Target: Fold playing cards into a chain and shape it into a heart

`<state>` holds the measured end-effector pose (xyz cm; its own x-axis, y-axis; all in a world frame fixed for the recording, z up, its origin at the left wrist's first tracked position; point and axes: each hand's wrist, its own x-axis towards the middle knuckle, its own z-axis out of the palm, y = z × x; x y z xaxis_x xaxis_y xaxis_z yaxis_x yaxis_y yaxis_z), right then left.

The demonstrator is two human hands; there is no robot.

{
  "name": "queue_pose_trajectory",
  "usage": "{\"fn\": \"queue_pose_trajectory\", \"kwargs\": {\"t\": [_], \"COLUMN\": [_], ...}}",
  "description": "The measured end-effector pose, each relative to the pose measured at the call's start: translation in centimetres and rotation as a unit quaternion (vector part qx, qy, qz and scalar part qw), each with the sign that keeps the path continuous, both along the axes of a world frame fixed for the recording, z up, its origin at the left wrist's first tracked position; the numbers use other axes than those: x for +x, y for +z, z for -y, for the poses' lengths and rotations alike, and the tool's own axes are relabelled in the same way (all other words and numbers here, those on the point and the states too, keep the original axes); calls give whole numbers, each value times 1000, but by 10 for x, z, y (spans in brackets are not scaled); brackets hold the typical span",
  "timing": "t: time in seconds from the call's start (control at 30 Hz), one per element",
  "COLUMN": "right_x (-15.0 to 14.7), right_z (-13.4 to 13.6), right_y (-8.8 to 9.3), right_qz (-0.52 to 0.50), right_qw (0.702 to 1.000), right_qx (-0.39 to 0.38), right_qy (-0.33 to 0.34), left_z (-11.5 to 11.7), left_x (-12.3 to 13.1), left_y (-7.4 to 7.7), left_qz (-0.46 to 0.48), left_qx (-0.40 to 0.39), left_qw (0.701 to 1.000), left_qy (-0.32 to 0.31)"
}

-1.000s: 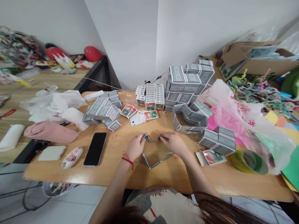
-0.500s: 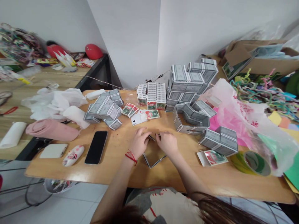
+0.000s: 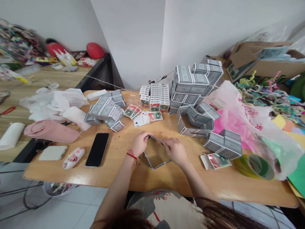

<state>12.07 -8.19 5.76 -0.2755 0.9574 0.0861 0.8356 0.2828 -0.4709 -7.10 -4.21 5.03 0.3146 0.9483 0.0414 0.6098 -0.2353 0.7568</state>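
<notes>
Before me on the wooden table is a thin four-sided frame of folded playing cards (image 3: 154, 167), seen edge-on from above. At its far left corner my left hand (image 3: 140, 143) pinches the card edge, a red string bracelet round the wrist. My right hand (image 3: 175, 149) grips the far right part of the same frame between thumb and fingers. Just beyond lie loose playing cards (image 3: 141, 119) and a red and green card box (image 3: 155, 116). Several stacked card boxes (image 3: 154, 97) stand behind them.
Grey card-built block structures stand at the left (image 3: 106, 109) and back right (image 3: 190, 79). An open card ring (image 3: 195, 125) is nearer. A phone (image 3: 97, 149) and a white mouse-shaped object (image 3: 73, 158) lie left; a tape roll (image 3: 256, 167) stands right.
My hands have spread slightly apart along the frame's far side, which now shows more fully between them. The view has shifted a little.
</notes>
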Motion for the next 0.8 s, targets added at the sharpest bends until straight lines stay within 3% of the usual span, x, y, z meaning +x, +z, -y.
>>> {"fn": "queue_pose_trajectory", "kwargs": {"t": [0.57, 0.8], "right_x": [-2, -4], "right_z": [-6, -12], "right_y": [-4, -1], "right_qz": [2, 50], "right_qw": [1000, 998], "right_qx": [-7, -37], "right_qy": [-8, 11], "left_z": [0, 1], "left_x": [2, 3], "left_y": [0, 0], "left_qz": [0, 8], "left_qx": [-12, -24], "left_qw": [1000, 999], "left_qy": [11, 29]}}
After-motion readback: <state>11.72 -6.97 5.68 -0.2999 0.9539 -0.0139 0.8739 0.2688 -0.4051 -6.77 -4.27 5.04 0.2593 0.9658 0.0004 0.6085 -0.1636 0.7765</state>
